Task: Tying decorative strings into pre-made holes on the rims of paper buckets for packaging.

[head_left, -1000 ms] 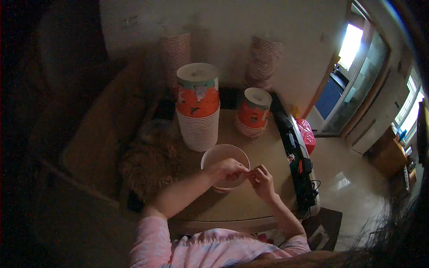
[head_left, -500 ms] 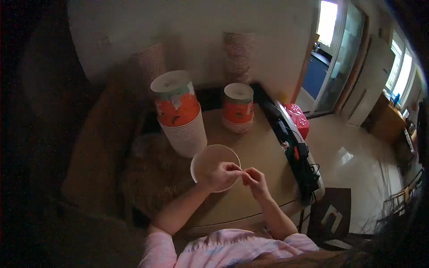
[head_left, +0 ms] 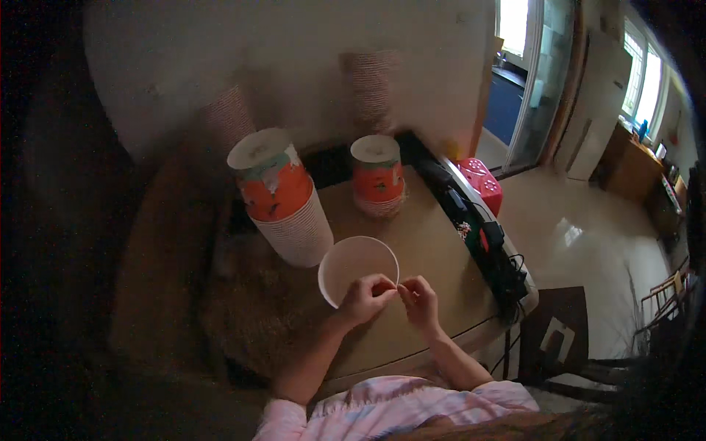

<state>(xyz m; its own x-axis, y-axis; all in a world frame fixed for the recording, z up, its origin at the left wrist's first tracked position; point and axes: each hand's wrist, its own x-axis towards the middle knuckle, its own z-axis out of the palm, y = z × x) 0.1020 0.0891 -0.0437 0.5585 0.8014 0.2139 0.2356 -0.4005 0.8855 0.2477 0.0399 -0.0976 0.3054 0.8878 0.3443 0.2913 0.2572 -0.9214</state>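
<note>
A white round paper tub stands at the middle of the table, its open mouth facing up. Over the near right part of its rim is my left hand, thumb and fingers pinched together. Beside it, just outside the rim, my right hand is also closed in a pinch, its fingertips almost meeting those of the left. Whatever lies between the fingertips is too small to make out. Left of the tub rises a tall stack of upturned tubs, orange and green on top with many white rims below.
A shorter stack of orange tubs stands farther back. Two dim stacks of rims, a left stack and a right stack, are near the wall. Black cables and adapters line the table's right edge. Beyond it is a red stool.
The view has shifted a little, so the stacks and room appear farther left. Both hands stay pinched close together by the tub's rim, the left wrist slightly turned.
</note>
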